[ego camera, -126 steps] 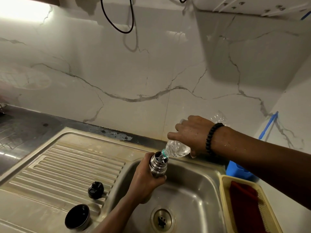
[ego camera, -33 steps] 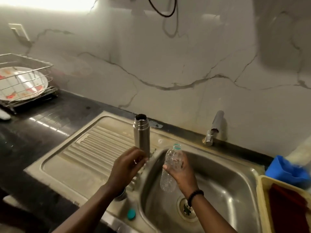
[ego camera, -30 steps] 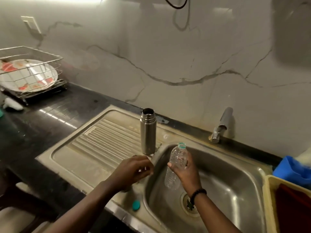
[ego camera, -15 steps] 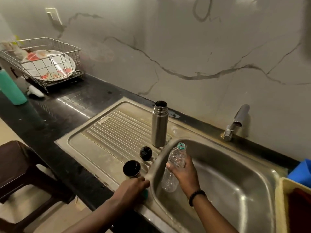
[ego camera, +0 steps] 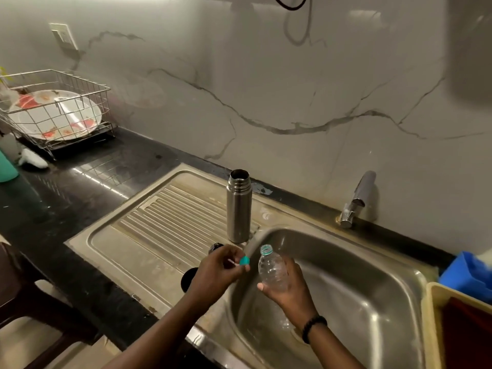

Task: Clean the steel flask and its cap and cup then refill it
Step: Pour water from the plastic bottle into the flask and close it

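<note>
The steel flask (ego camera: 238,206) stands upright and uncapped on the ribbed drainboard (ego camera: 149,230), beside the basin. My left hand (ego camera: 218,271) pinches a small teal bottle cap (ego camera: 244,260) just left of the mouth of a clear plastic bottle (ego camera: 272,269). That bottle looks empty and is tilted over the sink, gripped by my right hand (ego camera: 288,290). The flask's black cap (ego camera: 215,246) and dark cup (ego camera: 187,278) sit on the drainboard, mostly hidden behind my left hand.
The steel sink basin (ego camera: 354,286) lies under my right hand, with a tap (ego camera: 355,202) at the wall. A wire rack with a plate (ego camera: 54,113) stands far left on the black counter. A yellow basket (ego camera: 460,331) and blue item (ego camera: 467,270) sit at right.
My left hand has lifted the teal cap off the sink's front edge and brought it up beside the bottle's mouth. The bottle has tilted a little in my right hand.
</note>
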Motion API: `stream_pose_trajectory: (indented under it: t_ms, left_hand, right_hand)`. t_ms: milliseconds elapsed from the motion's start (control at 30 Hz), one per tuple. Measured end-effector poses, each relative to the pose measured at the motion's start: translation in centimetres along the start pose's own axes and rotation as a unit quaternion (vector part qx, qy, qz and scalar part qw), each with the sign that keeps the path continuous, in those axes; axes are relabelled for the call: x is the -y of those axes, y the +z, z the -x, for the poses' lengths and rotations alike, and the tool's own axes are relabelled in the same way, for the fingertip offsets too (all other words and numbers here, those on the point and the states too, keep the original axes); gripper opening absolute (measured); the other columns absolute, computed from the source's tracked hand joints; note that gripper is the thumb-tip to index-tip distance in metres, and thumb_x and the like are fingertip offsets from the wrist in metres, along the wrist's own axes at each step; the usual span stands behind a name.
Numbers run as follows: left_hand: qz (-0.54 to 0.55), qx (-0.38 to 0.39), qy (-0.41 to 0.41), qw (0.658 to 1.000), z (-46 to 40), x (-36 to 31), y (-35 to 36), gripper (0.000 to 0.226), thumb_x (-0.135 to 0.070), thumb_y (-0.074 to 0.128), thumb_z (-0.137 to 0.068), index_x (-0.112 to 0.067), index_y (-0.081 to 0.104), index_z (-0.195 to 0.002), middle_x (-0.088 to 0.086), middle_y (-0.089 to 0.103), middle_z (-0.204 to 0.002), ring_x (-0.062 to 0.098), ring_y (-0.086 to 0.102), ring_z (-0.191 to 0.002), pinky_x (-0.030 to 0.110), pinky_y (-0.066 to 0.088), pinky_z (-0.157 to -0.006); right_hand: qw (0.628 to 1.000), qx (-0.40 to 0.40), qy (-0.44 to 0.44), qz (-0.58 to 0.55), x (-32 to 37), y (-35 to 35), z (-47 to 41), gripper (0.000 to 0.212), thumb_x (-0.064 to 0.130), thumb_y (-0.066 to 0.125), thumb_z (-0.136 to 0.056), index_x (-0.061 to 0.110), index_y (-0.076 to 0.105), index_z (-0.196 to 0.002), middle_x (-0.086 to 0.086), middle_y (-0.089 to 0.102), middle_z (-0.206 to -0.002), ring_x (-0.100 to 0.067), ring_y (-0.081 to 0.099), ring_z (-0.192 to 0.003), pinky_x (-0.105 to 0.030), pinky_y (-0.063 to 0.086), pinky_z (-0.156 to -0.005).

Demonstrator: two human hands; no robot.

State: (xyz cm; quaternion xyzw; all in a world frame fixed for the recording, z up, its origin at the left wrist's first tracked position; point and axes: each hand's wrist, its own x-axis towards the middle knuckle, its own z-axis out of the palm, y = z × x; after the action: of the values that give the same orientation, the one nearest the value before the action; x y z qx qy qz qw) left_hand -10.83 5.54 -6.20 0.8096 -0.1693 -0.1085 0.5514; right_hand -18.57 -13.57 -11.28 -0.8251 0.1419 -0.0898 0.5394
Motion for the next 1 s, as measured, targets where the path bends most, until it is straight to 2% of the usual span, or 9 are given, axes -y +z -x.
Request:
stream_pose_trajectory:
  t_ms: [100,267,433,600,700,767,833,900,1000]
  left_hand:
    - [0.113,0.003,-0.007,0.994,-1.3,-1.6,0.4,0.015,-0.019,0.08,-0.085,-0.018,0.069,-0.096,0.008,0.07,-0.092,0.014,0.066,-0.077,0.025,0.054,-0.065]
    - [0.105,0.048,0.013,0.993,-2.5,-1.5,1.6,0.013,-0.024,0.081,-0.084,-0.028,0.072,-0.092,0.011,0.067,-0.094,0.022,0.067,-0.086,0.039,0.057,-0.081]
    - [0.061,0.108,0.052,0.991,-3.3,-1.8,1.9,0.015,-0.016,0.078,-0.086,-0.026,0.069,-0.093,0.011,0.067,-0.093,0.011,0.063,-0.081,0.028,0.053,-0.078]
    - [0.004,0.142,0.096,0.985,-4.5,-1.7,1.6,0.027,-0.008,0.075,-0.083,-0.03,0.07,-0.098,-0.001,0.069,-0.092,0.015,0.067,-0.086,0.029,0.056,-0.083]
    - [0.012,0.163,0.118,0.979,-5.0,-2.2,1.3,0.028,-0.007,0.076,-0.085,-0.026,0.07,-0.105,-0.001,0.07,-0.099,0.019,0.069,-0.093,0.032,0.058,-0.087]
    - [0.01,0.184,0.133,0.974,-5.3,-2.6,1.0,0.031,-0.005,0.075,-0.086,-0.023,0.07,-0.109,-0.001,0.069,-0.102,0.019,0.068,-0.098,0.032,0.057,-0.089]
    - [0.013,0.217,0.136,0.967,-5.5,-3.2,0.4,0.031,-0.003,0.073,-0.087,-0.019,0.07,-0.113,0.002,0.068,-0.107,0.021,0.067,-0.103,0.035,0.057,-0.093]
    - [0.022,0.244,0.131,0.961,-5.8,-4.0,-0.3,0.029,-0.004,0.071,-0.089,-0.016,0.069,-0.115,0.007,0.067,-0.111,0.024,0.065,-0.107,0.039,0.055,-0.096]
    - [0.046,0.277,0.131,0.951,-5.9,-5.4,-1.1,0.026,-0.006,0.069,-0.092,-0.014,0.068,-0.117,0.009,0.068,-0.114,0.026,0.065,-0.11,0.04,0.054,-0.098]
  right_hand:
    - [0.999,0.008,-0.023,0.042,-0.1,-0.4,0.1,0.074,0.049,0.084,-0.059,0.055,0.043,-0.12,0.025,0.045,-0.12,-0.001,0.054,-0.112,-0.034,0.052,-0.094]
    - [0.993,0.002,-0.056,0.106,0.4,-1.2,-0.2,0.069,0.054,0.076,-0.06,0.059,0.039,-0.117,0.026,0.043,-0.116,-0.004,0.056,-0.104,-0.034,0.052,-0.089]
    - [0.985,-0.007,-0.068,0.159,-0.4,-2.0,-0.4,0.071,0.058,0.07,-0.062,0.067,0.029,-0.12,0.029,0.034,-0.118,-0.004,0.049,-0.112,-0.039,0.046,-0.096]
    - [0.982,0.002,-0.07,0.177,-0.5,-2.8,-0.4,0.069,0.056,0.072,-0.067,0.057,0.037,-0.127,0.028,0.034,-0.118,0.001,0.042,-0.11,-0.035,0.041,-0.1]
    - [0.987,0.019,-0.066,0.142,0.2,-3.4,-0.7,0.071,0.055,0.077,-0.066,0.05,0.044,-0.128,0.03,0.041,-0.12,0.004,0.048,-0.113,-0.027,0.044,-0.097]
    - [0.994,0.059,-0.055,0.073,0.7,-4.0,-0.8,0.069,0.046,0.084,-0.067,0.048,0.048,-0.125,0.028,0.048,-0.123,0.004,0.05,-0.116,-0.021,0.045,-0.097]
    - [0.992,0.121,-0.024,-0.016,1.5,-5.1,-0.7,0.068,0.033,0.088,-0.069,0.043,0.052,-0.126,0.019,0.058,-0.126,-0.001,0.055,-0.119,-0.02,0.046,-0.097]
    - [0.977,0.188,0.015,-0.099,2.4,-6.2,-0.7,0.066,0.025,0.086,-0.073,0.035,0.053,-0.129,0.009,0.064,-0.126,-0.009,0.06,-0.117,-0.025,0.05,-0.096]
    - [0.949,0.238,0.072,-0.191,3.4,-7.7,-1.1,0.076,0.039,0.086,-0.07,0.019,0.049,-0.134,-0.008,0.065,-0.125,-0.026,0.066,-0.109,-0.045,0.052,-0.098]
